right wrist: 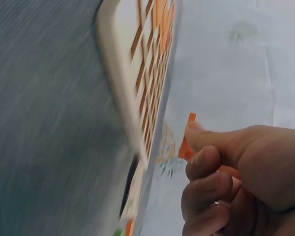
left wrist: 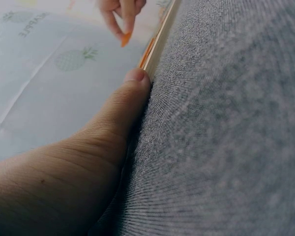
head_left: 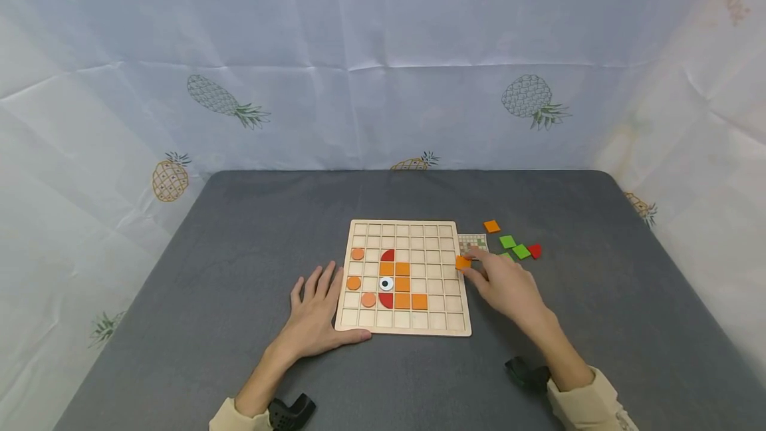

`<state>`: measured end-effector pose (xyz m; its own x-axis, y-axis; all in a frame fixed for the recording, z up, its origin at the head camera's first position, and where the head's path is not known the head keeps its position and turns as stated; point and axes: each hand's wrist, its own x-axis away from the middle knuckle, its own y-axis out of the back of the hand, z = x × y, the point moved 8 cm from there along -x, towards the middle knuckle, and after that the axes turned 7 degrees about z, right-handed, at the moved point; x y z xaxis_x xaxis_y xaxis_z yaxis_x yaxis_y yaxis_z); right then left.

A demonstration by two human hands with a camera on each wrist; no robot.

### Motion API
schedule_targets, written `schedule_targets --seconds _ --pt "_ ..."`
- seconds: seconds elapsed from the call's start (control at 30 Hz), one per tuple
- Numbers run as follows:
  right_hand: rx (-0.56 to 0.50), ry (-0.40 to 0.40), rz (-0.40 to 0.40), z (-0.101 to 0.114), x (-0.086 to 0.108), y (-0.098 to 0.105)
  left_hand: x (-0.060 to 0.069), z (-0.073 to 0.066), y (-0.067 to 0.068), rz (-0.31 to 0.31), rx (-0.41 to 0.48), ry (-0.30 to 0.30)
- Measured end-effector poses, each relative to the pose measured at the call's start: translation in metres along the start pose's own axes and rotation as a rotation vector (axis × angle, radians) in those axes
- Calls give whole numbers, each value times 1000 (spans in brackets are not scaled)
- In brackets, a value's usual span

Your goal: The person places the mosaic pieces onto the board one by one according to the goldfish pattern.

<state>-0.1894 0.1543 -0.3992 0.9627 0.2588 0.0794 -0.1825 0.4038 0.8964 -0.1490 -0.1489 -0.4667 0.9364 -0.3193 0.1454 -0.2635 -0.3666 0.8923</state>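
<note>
A wooden grid board lies on the grey table. It holds orange squares, red pieces, orange discs and a white disc with a black dot. My left hand rests at the board's left side, fingers straight, thumb against its near edge. Above the right edge, my right hand pinches an orange square between thumb and fingers; the right wrist view shows this orange piece held clear of the board.
A small patterned card lies against the board's right side. Beyond it are another orange square, several green squares and a red piece. A pineapple-print cloth hangs behind the table.
</note>
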Motion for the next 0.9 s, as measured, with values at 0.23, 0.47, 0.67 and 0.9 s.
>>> schedule_targets --seconds 0.23,0.47,0.67,0.9 --pt "-18 78 45 32 -8 -17 1 0 0 0 9 -4" --pt "-41 70 116 48 -15 -35 0 0 2 -3 -1 -7" --pt "-45 81 154 54 -17 -47 0 -1 2 -4 -7 -6" --pt "-12 79 140 55 -18 -53 0 -1 2 -7 -6 -8"
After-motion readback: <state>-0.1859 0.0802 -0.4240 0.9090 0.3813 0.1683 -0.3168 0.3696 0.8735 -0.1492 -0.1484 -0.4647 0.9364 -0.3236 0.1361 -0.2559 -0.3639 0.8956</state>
